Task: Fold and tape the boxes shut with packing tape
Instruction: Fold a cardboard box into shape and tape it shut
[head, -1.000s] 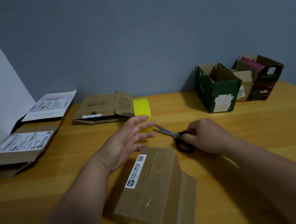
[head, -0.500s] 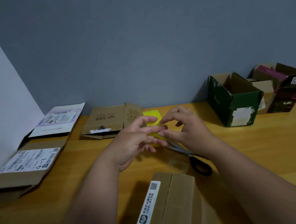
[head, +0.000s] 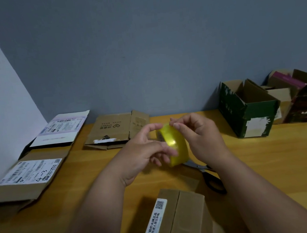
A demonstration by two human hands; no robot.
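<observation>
A yellow roll of packing tape is lifted above the wooden table, held between both hands. My left hand grips its left side, thumb over the top and fingers curled below. My right hand pinches at the roll's top edge with thumb and forefinger. A closed brown cardboard box with a white label lies right in front of me, its top flaps meeting at a seam.
Black-handled scissors lie on the table under my right wrist. Flattened cartons lie at the back and left. An open green box and a dark box stand at the back right.
My right hand let go of the scissors, which now lie on the table. Both hands came together on the yellow tape roll and lifted it off the table.
</observation>
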